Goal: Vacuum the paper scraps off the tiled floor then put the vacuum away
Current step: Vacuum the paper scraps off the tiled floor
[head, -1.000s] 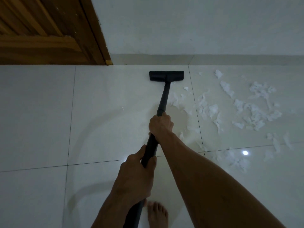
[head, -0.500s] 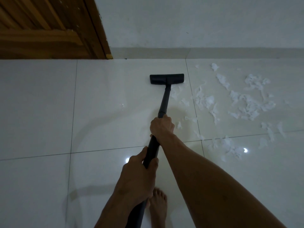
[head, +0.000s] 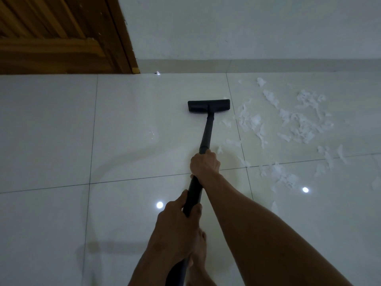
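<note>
1. Both hands hold the black vacuum pole [head: 206, 133].
2. The right hand [head: 204, 164] is wrapped tight around the pole, farther down it.
3. The left hand [head: 177, 228] is wrapped tight around the pole, closer to the body.
4. The vacuum head [head: 208, 105] sits flat on the floor [head: 51, 131], near the wall [head: 247, 27].
5. White paper scraps [head: 296, 122] lie on the floor to the right of the head, just beside it.
6. A bare foot [head: 199, 250] shows under the left hand.
7. A wood door [head: 57, 34] is at the top left.
</note>
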The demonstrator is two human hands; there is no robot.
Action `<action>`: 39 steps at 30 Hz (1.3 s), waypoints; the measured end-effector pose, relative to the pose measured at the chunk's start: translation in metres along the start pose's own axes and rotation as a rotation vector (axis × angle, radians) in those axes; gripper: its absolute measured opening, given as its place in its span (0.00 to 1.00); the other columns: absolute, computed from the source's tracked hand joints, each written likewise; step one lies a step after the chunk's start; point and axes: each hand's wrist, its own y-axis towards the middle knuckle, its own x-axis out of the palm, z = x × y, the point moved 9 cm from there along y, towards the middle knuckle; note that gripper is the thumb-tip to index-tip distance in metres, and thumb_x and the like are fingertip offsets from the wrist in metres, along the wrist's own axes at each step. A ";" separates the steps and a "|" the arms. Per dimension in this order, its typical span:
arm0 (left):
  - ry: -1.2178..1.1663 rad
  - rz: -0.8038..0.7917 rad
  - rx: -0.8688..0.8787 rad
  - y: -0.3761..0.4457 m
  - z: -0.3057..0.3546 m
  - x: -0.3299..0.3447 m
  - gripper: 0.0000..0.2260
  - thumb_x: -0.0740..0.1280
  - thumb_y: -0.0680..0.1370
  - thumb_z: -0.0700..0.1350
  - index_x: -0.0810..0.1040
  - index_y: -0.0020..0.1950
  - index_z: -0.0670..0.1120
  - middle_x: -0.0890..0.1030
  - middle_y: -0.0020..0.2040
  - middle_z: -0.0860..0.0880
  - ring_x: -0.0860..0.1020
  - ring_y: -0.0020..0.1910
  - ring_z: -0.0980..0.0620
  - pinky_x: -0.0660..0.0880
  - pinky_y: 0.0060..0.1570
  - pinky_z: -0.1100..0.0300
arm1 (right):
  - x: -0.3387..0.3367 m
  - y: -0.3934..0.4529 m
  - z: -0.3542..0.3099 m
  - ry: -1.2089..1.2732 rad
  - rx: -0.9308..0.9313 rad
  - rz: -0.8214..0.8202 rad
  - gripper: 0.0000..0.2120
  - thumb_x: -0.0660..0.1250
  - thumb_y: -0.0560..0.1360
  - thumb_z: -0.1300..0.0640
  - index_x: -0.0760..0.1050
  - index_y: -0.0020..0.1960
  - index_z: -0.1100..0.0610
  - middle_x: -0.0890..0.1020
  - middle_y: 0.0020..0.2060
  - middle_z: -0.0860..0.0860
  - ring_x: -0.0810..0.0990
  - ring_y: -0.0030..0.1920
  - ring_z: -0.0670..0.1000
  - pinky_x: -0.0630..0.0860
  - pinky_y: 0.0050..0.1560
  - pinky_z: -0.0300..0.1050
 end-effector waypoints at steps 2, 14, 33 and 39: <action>0.004 -0.002 0.004 -0.008 -0.005 0.005 0.19 0.62 0.79 0.57 0.69 0.69 0.54 0.81 0.40 0.41 0.79 0.31 0.48 0.83 0.43 0.49 | -0.003 -0.006 0.016 0.059 0.054 0.019 0.17 0.61 0.79 0.59 0.69 0.67 0.60 0.79 0.51 0.58 0.85 0.45 0.59 0.84 0.46 0.55; -0.101 -0.079 0.030 -0.058 -0.039 0.048 0.10 0.60 0.81 0.52 0.70 0.62 0.55 0.75 0.27 0.49 0.76 0.21 0.52 0.78 0.26 0.58 | -0.004 -0.036 0.086 -0.019 0.072 0.012 0.19 0.60 0.79 0.58 0.67 0.69 0.58 0.79 0.50 0.56 0.84 0.41 0.56 0.79 0.32 0.45; -0.005 0.012 0.047 -0.167 -0.099 0.149 0.17 0.61 0.81 0.54 0.69 0.70 0.55 0.77 0.34 0.50 0.75 0.22 0.56 0.74 0.26 0.66 | -0.032 -0.103 0.222 -0.007 0.027 -0.026 0.19 0.59 0.80 0.58 0.67 0.70 0.56 0.78 0.46 0.54 0.83 0.38 0.54 0.80 0.32 0.46; 0.027 0.078 0.043 -0.207 -0.116 0.167 0.19 0.60 0.81 0.53 0.68 0.72 0.55 0.75 0.34 0.54 0.74 0.26 0.58 0.68 0.23 0.73 | -0.032 -0.129 0.259 -0.021 0.013 -0.047 0.19 0.59 0.79 0.58 0.67 0.70 0.56 0.78 0.47 0.55 0.83 0.39 0.54 0.80 0.33 0.46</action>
